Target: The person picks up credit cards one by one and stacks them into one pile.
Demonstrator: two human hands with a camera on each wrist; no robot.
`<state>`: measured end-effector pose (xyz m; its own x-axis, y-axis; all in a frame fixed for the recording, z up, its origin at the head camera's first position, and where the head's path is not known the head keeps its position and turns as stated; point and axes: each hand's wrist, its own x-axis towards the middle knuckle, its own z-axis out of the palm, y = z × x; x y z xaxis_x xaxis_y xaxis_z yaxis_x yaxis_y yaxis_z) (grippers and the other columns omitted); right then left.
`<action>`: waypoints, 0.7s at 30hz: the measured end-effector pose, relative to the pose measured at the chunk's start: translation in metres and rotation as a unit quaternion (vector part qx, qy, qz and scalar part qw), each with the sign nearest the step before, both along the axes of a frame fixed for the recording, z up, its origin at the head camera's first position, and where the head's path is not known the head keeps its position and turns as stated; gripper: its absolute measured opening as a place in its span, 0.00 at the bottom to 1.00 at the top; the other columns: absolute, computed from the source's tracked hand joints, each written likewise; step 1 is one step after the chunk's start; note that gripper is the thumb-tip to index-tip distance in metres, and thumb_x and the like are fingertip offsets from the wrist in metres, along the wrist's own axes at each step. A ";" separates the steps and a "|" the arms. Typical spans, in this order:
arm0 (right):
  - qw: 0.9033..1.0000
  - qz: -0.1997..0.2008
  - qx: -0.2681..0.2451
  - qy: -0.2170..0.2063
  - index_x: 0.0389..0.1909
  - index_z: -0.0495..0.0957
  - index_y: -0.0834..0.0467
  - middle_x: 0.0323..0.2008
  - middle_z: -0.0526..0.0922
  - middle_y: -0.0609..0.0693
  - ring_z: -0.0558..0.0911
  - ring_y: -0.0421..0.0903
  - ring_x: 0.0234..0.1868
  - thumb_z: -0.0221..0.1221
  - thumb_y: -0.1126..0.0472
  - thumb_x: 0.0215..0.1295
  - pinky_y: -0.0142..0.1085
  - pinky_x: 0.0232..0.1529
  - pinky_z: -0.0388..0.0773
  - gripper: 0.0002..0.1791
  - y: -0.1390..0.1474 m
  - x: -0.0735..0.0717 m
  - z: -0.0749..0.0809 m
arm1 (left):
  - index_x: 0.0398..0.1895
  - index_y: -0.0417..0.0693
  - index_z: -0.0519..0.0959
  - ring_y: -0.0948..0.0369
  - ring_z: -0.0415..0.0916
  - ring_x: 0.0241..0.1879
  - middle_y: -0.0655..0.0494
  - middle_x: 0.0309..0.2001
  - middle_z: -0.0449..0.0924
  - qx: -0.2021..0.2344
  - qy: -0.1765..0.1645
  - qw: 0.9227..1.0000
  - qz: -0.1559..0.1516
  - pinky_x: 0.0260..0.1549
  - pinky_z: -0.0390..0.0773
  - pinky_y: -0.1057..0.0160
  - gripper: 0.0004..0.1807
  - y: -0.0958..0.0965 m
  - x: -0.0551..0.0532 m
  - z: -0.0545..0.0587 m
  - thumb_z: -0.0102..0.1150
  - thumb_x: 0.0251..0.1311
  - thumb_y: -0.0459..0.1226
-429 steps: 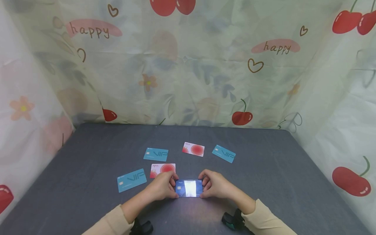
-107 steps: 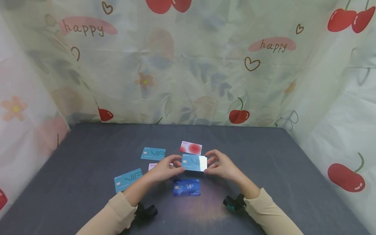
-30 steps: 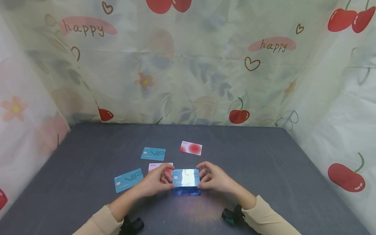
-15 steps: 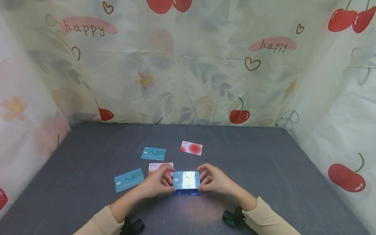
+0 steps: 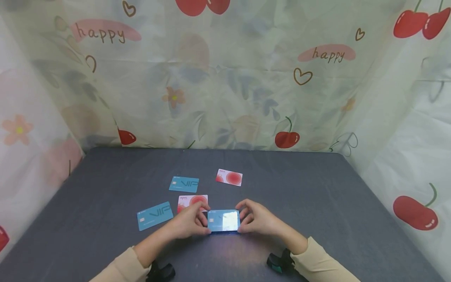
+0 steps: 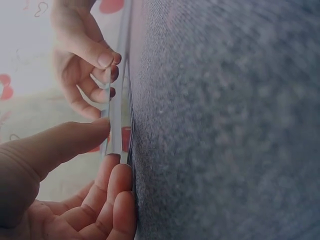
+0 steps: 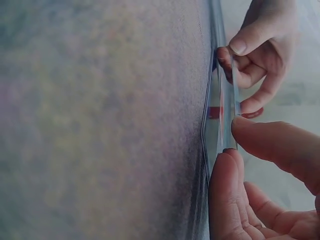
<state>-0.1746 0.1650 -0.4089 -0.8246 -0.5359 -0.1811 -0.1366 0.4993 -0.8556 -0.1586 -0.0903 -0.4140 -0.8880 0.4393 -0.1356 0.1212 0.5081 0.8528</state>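
A light-blue card [image 5: 215,220] with a bright glare patch spans the gap between my hands in the head view. My left hand [image 5: 190,220] pinches its left edge, thumb at the near corner. On the opposite edge, my right hand [image 5: 260,219] holds it the same way. Seen edge-on in the right wrist view, the card [image 7: 235,90] sits just above the tabletop. Only a thin strip of the dark-blue card [image 5: 225,232] shows below it; the rest is covered. A pink card with red circles [image 5: 184,203] lies behind my left hand, partly hidden by it.
Two more light-blue VIP cards lie on the dark tabletop [image 5: 299,188]: a left one [image 5: 155,216] and a back-left one [image 5: 184,184]. Another pink card [image 5: 229,177] rests at the back. A patterned cloth [image 5: 225,98] hangs behind the table.
The light-blue card came from the back right to above the dark-blue card. During the last second both hands moved it nearer and lower, covering almost all of the dark-blue one.
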 end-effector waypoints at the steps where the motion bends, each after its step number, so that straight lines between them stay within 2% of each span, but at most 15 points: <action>1: 1.000 0.001 0.000 -0.001 0.54 0.66 0.65 0.38 0.76 0.57 0.80 0.43 0.33 0.67 0.66 0.51 0.30 0.35 0.79 0.30 0.000 0.000 0.000 | 0.51 0.39 0.68 0.63 0.73 0.24 0.53 0.29 0.75 -0.006 -0.001 1.000 0.000 0.26 0.75 0.70 0.29 0.000 0.000 0.000 0.70 0.46 0.34; 10: 1.000 0.011 0.008 -0.003 0.52 0.67 0.66 0.36 0.75 0.56 0.80 0.43 0.32 0.67 0.67 0.50 0.29 0.33 0.78 0.29 -0.001 0.000 -0.003 | 0.51 0.39 0.69 0.63 0.72 0.23 0.54 0.27 0.75 -0.030 -0.003 1.000 0.002 0.24 0.73 0.69 0.29 0.004 0.001 0.002 0.71 0.44 0.33; 21: 1.000 0.003 0.021 -0.013 0.52 0.67 0.65 0.36 0.74 0.55 0.80 0.42 0.32 0.67 0.67 0.49 0.30 0.33 0.78 0.29 -0.002 0.000 -0.002 | 0.48 0.40 0.70 0.63 0.70 0.21 0.54 0.27 0.73 -0.049 0.013 0.999 0.010 0.22 0.71 0.69 0.28 0.008 0.003 0.000 0.72 0.42 0.33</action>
